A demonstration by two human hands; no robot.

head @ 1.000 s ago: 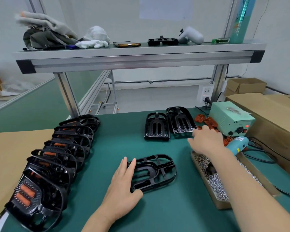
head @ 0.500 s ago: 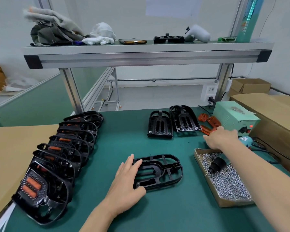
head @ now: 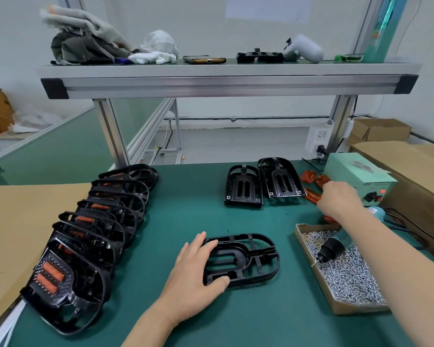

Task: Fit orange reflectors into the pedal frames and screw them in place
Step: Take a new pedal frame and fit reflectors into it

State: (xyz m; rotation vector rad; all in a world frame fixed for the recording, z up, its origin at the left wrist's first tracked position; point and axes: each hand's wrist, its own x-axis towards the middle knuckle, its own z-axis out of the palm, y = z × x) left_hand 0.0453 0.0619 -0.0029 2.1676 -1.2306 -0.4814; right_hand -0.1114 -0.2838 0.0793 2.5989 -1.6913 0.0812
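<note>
A black pedal frame [head: 246, 259] lies flat on the green mat in front of me. My left hand [head: 198, 274] rests on its left end, fingers straight on top and thumb against its near edge. My right hand [head: 340, 200] reaches to the far right over a pile of orange reflectors [head: 313, 181]; its fingers curl down among them, and I cannot see whether they hold one. Two empty pedal frames [head: 263, 184] lean behind. An electric screwdriver [head: 336, 244] lies in the screw box [head: 308, 249].
A row of several pedals with orange reflectors [head: 90, 226] runs along the left, beside brown cardboard [head: 23, 216]. A green power supply [head: 358, 174] and cardboard boxes [head: 411, 166] stand at the right. An aluminium shelf [head: 226, 81] with a phone and cloths spans overhead.
My right hand has moved from above the screw box to the right and back onto the orange reflectors. My left hand stays on the pedal frame.
</note>
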